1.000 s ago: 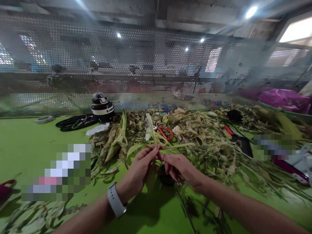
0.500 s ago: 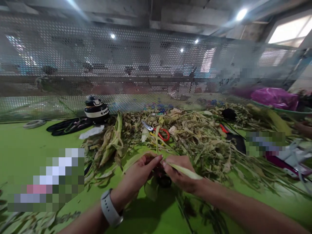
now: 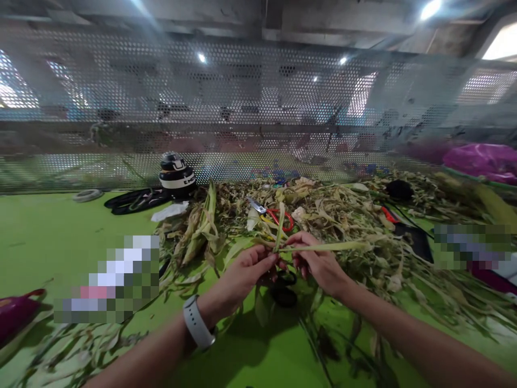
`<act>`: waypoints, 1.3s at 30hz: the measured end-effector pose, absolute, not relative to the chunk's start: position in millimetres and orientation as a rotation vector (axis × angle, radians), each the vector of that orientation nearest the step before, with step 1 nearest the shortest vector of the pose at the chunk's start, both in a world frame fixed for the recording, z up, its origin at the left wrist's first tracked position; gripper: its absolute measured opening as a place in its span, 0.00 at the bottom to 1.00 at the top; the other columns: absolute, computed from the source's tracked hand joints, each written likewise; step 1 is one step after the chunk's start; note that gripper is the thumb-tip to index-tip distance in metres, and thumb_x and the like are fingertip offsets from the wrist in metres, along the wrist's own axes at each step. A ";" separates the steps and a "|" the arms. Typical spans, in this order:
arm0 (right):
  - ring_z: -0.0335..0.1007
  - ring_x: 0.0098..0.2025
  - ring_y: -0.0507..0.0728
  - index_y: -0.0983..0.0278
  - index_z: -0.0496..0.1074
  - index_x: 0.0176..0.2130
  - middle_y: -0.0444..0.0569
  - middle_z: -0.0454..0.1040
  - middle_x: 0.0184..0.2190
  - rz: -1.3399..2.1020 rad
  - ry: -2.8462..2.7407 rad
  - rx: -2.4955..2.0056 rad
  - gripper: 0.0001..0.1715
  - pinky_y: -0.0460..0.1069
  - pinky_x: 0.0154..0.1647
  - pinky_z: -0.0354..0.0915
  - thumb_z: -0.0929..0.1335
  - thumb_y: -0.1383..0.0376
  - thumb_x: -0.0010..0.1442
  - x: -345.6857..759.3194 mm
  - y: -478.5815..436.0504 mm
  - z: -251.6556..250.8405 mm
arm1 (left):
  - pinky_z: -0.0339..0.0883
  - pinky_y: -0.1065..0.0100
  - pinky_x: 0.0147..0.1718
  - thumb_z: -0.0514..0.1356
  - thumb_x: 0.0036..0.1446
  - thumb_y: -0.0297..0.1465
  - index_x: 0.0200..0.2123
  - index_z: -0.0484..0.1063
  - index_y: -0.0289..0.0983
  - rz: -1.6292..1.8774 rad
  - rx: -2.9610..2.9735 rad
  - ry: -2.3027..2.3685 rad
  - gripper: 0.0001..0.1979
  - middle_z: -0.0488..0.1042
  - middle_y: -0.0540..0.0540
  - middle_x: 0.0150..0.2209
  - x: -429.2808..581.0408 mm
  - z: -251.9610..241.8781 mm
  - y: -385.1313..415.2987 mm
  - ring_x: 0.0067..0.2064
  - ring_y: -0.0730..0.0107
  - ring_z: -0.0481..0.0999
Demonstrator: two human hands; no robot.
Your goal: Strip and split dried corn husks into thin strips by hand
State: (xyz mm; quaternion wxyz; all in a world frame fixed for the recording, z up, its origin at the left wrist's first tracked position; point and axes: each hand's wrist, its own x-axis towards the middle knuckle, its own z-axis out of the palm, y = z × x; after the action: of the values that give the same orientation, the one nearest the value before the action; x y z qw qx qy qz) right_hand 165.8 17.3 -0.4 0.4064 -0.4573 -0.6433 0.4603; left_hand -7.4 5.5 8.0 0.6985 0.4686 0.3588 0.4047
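My left hand (image 3: 252, 267), with a pale watch strap at the wrist, is closed in a pinch on green-yellow dried husk strips. One husk strip (image 3: 280, 229) stands up from its fingertips. Another long strip (image 3: 335, 247) runs right, across my right hand (image 3: 319, 267), whose curled fingers are around it beside the left fingertips. Palm and lower fingers are partly hidden. Two black loops (image 3: 285, 296), like scissor handles, lie just below the hands. Beyond them, red-handled scissors (image 3: 278, 218) rest on the husk pile.
A heap of dried husks (image 3: 343, 215) spreads over the green table (image 3: 250, 361). A black bottle-like object (image 3: 176, 178) stands at the back left by the perforated screen (image 3: 242, 108). A dark phone-like object (image 3: 414, 240) and a purple bag (image 3: 482, 161) are right.
My right hand has shifted up and loosened from its tight pinch near the left fingertips. The long strip now points right instead of down along the right hand. The view has turned slightly left.
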 end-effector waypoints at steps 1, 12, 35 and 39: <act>0.54 0.17 0.48 0.63 0.65 0.37 0.39 0.61 0.18 1.260 -1.540 -1.127 0.11 0.42 0.15 0.52 0.59 0.60 0.59 165.2 17.8 -0.3 | 0.60 0.74 0.29 0.64 0.47 0.34 0.32 0.73 0.34 0.883 1.050 0.798 0.10 0.72 0.49 0.28 -7.5 8.3 4.4 0.27 0.77 0.65; 0.52 0.14 0.45 0.68 0.72 0.26 0.38 0.61 0.13 1.418 -1.331 -0.988 0.22 0.42 0.15 0.49 0.68 0.49 0.51 154.4 10.9 -1.7 | 0.56 0.72 0.26 0.59 0.51 0.41 0.32 0.71 0.35 0.786 1.271 0.811 0.14 0.67 0.50 0.26 -3.2 3.4 -1.2 0.26 0.75 0.61; 0.61 0.29 0.50 0.64 0.69 0.25 0.41 0.66 0.23 1.262 -1.269 -0.977 0.11 0.45 0.34 0.59 0.71 0.59 0.50 147.2 2.2 -3.7 | 0.51 0.75 0.18 0.56 0.54 0.43 0.22 0.64 0.36 0.545 1.483 0.800 0.17 0.64 0.54 0.17 -5.9 2.4 -2.4 0.18 0.80 0.60; 0.62 0.29 0.50 0.64 0.68 0.27 0.42 0.66 0.24 1.253 -1.386 -0.977 0.13 0.45 0.33 0.59 0.69 0.57 0.53 149.1 2.1 3.7 | 0.53 0.75 0.19 0.58 0.52 0.44 0.21 0.64 0.35 0.539 1.417 0.783 0.18 0.64 0.54 0.16 -6.5 2.2 -2.3 0.18 0.79 0.62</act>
State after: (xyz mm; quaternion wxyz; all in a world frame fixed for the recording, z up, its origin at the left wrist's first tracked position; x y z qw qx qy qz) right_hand 149.1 2.1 3.7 0.4938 -0.4029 -0.5718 0.5167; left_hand -6.5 -2.3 2.2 0.6574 0.6258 0.3456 0.2381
